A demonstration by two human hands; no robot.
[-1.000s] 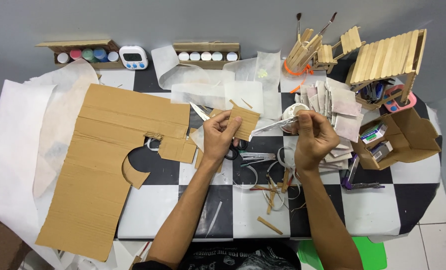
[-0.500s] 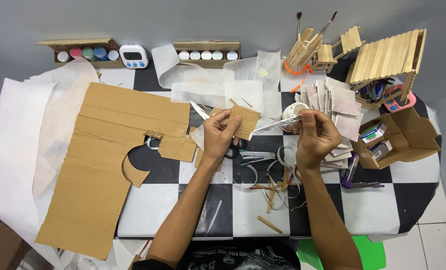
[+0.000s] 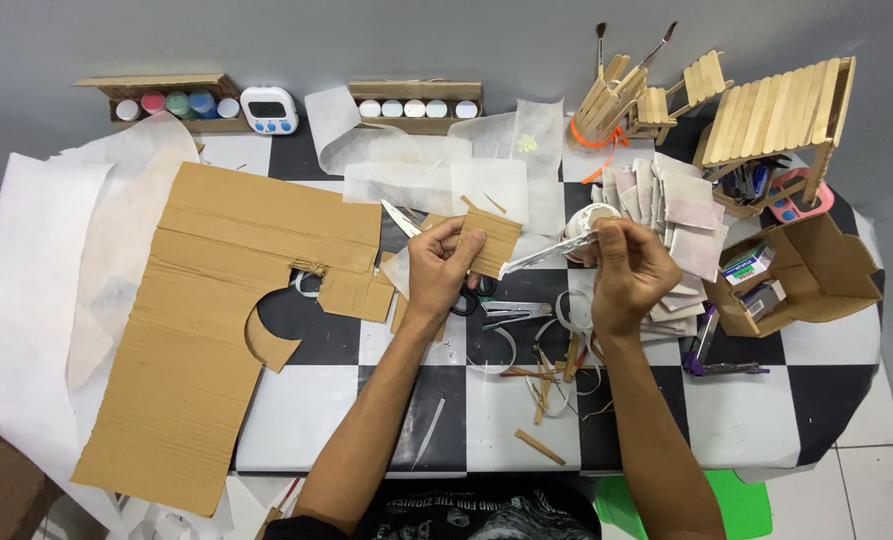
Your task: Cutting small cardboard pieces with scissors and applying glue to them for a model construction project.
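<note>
Mid-frame, slightly above centre: left hand (image 3: 444, 268) closed on a small rectangle of corrugated cardboard (image 3: 491, 240), thumb and fingers pinching its left edge, card held just above the checkered table (image 3: 366, 400). Just to the right, right hand (image 3: 628, 268) closed too, fingertips pinching one end of a narrow pale strip (image 3: 546, 254) that slants down-left until its tip touches or nearly touches the card's lower right corner; contact not clear. A white tape roll (image 3: 591, 217) just behind the right hand's fingers.

Step in hand, judged from the pose: fixing the strip onto the small card, or lining it up along an edge. Next move probably calls for a steady left pinch, the strip laid flat against the card and pressed down along its length, without creasing.

Round about: a large cut sheet of brown cardboard (image 3: 216, 330) at left of frame, with a rounded notch cut from its right edge. Scissors (image 3: 501, 312) on the table just below the hands, among loops of clear strip and wooden stick scraps. Stick-built models (image 3: 776, 110) at upper right, paint pots (image 3: 176, 103) and a small white timer (image 3: 268, 110) along the upper left, a brown box (image 3: 796, 275) at right.
</note>
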